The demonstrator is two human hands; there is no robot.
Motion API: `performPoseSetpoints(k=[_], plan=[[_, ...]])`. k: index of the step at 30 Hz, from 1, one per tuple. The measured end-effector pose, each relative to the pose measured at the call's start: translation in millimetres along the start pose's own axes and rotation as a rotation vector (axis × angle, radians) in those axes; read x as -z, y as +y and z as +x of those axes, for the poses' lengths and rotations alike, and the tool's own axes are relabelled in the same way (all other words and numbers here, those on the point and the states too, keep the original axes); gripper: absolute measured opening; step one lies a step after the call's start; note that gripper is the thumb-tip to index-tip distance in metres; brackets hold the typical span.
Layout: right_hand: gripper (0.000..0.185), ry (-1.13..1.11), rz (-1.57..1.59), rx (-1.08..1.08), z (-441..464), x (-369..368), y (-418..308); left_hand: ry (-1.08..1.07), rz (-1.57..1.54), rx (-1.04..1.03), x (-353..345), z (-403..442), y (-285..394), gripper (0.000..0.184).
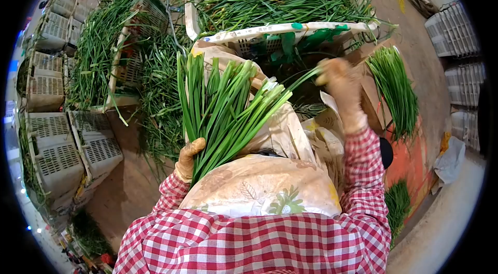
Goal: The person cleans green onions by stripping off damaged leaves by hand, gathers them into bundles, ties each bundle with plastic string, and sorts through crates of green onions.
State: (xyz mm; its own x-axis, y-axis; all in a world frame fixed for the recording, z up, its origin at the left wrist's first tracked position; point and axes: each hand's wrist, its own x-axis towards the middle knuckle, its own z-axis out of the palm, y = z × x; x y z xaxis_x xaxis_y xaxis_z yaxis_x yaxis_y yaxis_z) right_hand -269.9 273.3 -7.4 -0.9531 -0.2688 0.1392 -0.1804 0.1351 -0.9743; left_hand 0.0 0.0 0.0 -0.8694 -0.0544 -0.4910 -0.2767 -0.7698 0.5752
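My left hand is wrapped round the lower part of a bunch of long green stalks. The stalks fan upward over my lap, their pale ends at the top. My right hand, blurred by motion, is closed at the right of the bunch. A thin green strand runs from its fingers back toward the pale ends. Beneath the bunch, a soiled, leaf-patterned apron covers my lap.
A white crate heaped with green stalks stands ahead. Another full crate is at the left, beside loose greens and stacked crates. A neat bundle lies at the right.
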Motion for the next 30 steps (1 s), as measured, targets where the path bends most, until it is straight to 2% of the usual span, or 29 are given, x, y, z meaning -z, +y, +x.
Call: performPoseSetpoints(k=[1,2,3,4,5,6,8,9,10,11,13,14,15,16,17,19,21,22,23,24,25,26,27,29,30], plan=[[0.009,0.177,-0.016,-0.085,11.3,19.4,-0.8,-0.013,-0.055,0.02,-4.7,-3.1,3.5,0.066],[0.015,0.281,-0.559,0.069,29.0,48.6,16.5,-0.027,-0.107,0.039,-7.6,-4.1,5.5,0.063],[0.023,0.374,-1.198,0.275,49.7,78.0,-9.8,-0.088,-0.184,0.043,-9.2,15.6,-16.6,0.063],[0.023,0.364,-1.185,0.263,46.0,70.0,-11.7,-0.076,-0.172,0.057,-7.3,8.2,-12.7,0.061],[0.031,0.309,-1.139,0.192,44.4,61.1,-12.8,-0.075,-0.157,0.064,-3.5,6.0,-9.3,0.059],[0.038,0.109,-0.803,0.164,35.6,39.1,-25.4,-0.072,-0.132,0.113,26.0,1.1,-5.8,0.06],[0.056,-0.189,-0.059,-0.061,18.0,-5.4,-48.4,-0.059,-0.073,0.097,37.9,0.6,-8.2,0.061],[0.055,-0.459,0.149,-0.166,8.9,-21.2,-61.8,-0.073,-0.055,0.09,40.2,1.9,-8.9,0.062],[0.049,-0.564,-0.017,0.041,0.0,-35.2,-68.3,-0.087,-0.038,0.083,42.6,3.2,-9.6,0.063],[0.038,-0.553,-0.365,0.358,-6.1,-41.7,-69.2,-0.101,-0.02,0.076,45.2,4.4,-10.7,0.065],[0.016,-0.544,-0.613,0.468,-13.0,-52.6,-78.7,-0.03,-0.044,0.041,-0.1,1.0,-2.3,0.061],[0.016,-0.549,-0.614,0.473,-15.2,-52.3,-79.8,-0.079,-0.113,0.038,-7.3,3.8,-1.9,0.059],[0.012,-0.517,-0.764,0.613,-17.5,-51.5,-80.4,-0.127,-0.18,0.038,-10.5,5.3,-1.8,0.058],[0.009,-0.475,-0.91,0.751,-18.7,-51.4,-80.4,-0.068,-0.125,0.041,0.0,5.7,-4.2,0.057],[0.009,-0.472,-0.907,0.75,-17.7,-50.6,-78.6,-0.066,-0.12,0.041,1.0,6.4,-3.9,0.057],[0.008,-0.45,-0.7,0.748,-12.8,-44.1,-74.0,-0.046,-0.186,0.051,-2.7,10.2,-6.0,0.056],[0.009,-0.36,-0.758,0.755,-5.7,-36.6,-64.6,-0.042,-0.181,0.058,-5.2,9.8,-6.2,0.055],[0.008,-0.197,-0.919,0.742,-3.8,-33.9,-48.8,-0.048,-0.181,0.048,-10.2,8.8,-4.8,0.054],[0.01,-0.009,-1.224,0.717,5.5,-24.0,-36.0,-0.055,-0.179,0.036,-12.7,8.2,-3.4,0.053],[0.022,0.167,-1.531,0.653,14.8,-14.1,-23.5,-0.053,-0.175,0.069,-5.3,8.0,-4.2,0.052],[0.018,0.202,-1.442,0.609,34.1,13.6,9.5,-0.053,-0.174,0.063,-2.0,7.7,-4.0,0.052],[0.016,0.204,-1.309,0.403,46.7,36.1,19.8,-0.07,-0.19,0.069,0.4,8.2,-4.5,0.052],[0.02,0.113,-1.389,0.119,55.5,48.7,12.8,-0.085,-0.203,0.075,1.4,8.1,-3.7,0.052],[0.031,0.341,-1.372,0.403,46.4,44.2,17.7,-0.07,-0.204,0.083,0.1,8.5,-3.1,0.052],[0.035,0.214,-1.01,0.395,41.6,31.1,12.7,-0.049,-0.192,0.076,1.7,9.9,-5.0,0.052]])
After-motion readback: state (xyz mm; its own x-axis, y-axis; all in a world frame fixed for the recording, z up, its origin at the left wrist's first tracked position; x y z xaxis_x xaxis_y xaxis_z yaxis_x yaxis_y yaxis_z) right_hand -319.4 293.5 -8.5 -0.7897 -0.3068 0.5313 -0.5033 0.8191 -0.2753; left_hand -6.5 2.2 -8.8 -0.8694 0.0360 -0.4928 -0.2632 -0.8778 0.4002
